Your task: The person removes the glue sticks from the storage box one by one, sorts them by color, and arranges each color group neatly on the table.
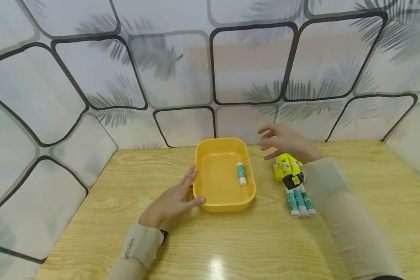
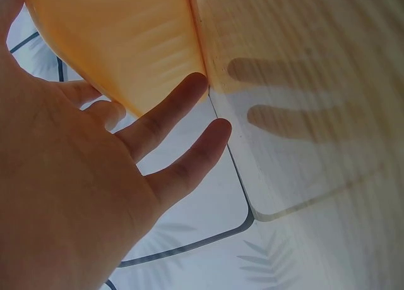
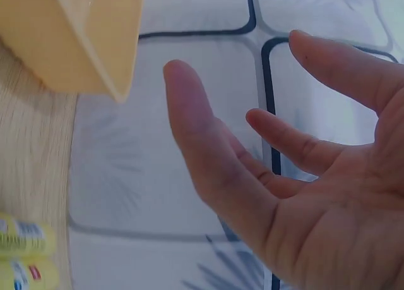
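Observation:
In the head view a yellow plastic tray (image 1: 213,182) stands on the table with one white-and-teal glue stick (image 1: 242,174) lying inside at its right. My left hand (image 1: 173,202) rests against the tray's left side, fingers spread and thumb by the near corner; the left wrist view shows its extended fingers (image 2: 170,116). My right hand (image 1: 283,142) is raised to the right of the tray with nothing in it, fingers loosely bent. Below it lie several yellow labelled tubes (image 1: 286,165) with dark ends, partly covered by the hand and wrist. Several white-and-teal glue sticks (image 1: 301,202) lie side by side nearer me.
The light wooden table (image 1: 238,241) meets a pale curtain-like backdrop (image 1: 182,70) with dark outlines and leaf prints just behind the tray. The backdrop also stands along the left and right sides. My right sleeve (image 1: 350,217) passes beside the glue sticks.

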Demonstrator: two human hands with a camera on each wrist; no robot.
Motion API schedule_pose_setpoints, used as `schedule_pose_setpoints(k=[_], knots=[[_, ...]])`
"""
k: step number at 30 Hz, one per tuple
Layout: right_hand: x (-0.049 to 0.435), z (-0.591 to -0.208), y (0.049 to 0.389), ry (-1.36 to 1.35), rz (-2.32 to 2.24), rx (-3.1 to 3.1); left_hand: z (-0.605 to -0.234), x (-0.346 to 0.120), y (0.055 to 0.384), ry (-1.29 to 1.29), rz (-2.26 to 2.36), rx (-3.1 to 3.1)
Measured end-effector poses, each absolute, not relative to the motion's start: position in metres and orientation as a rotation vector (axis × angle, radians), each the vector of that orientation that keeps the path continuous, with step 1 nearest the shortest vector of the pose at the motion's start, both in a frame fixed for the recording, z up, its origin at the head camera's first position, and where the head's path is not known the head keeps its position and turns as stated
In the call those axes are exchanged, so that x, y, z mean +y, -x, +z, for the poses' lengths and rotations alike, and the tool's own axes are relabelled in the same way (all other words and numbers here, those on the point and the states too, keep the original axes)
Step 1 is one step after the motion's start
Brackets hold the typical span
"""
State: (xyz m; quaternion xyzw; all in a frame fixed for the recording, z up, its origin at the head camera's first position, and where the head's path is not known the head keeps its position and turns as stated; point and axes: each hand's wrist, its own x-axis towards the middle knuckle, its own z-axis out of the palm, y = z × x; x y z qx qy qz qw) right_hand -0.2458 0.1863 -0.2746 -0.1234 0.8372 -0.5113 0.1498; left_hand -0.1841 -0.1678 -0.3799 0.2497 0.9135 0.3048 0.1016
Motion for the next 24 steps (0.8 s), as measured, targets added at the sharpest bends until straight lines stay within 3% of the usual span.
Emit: schedule_pose_setpoints(k=[24], knots=[[0.129,-0.299,0.259,0.334,-1.523,2.272,-0.381,-0.167,0.185,-0.704,0.916,2.696]])
